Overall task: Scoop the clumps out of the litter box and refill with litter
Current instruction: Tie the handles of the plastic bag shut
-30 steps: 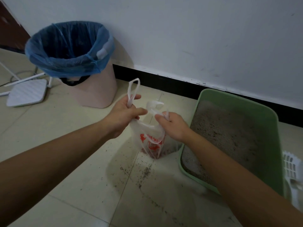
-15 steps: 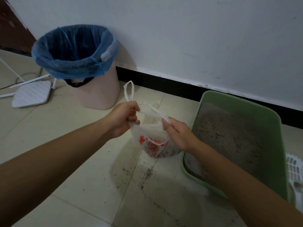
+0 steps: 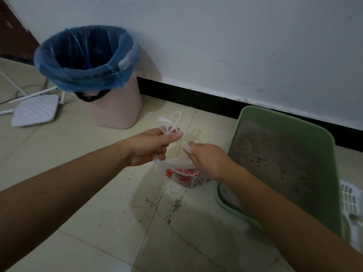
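A small white plastic bag (image 3: 177, 169) with red print stands on the tiled floor just left of the green litter box (image 3: 332, 173), which holds grey litter (image 3: 275, 163). My left hand (image 3: 151, 146) pinches one bag handle, whose loop sticks up above my fingers. My right hand (image 3: 208, 160) grips the other handle close to the bag's mouth. The two handles cross between my hands. A white slotted scoop (image 3: 351, 205) lies at the right frame edge, beside the box.
A pink bin (image 3: 117, 110) lined with a blue bag (image 3: 86, 61) stands by the wall at the back left. A white router (image 3: 35, 110) with antennas lies left of it. Spilled litter grains (image 3: 174, 207) dot the floor in front of the bag.
My hands have drawn closer together over the bag, and the handles now cross between them. The bag's mouth has narrowed.
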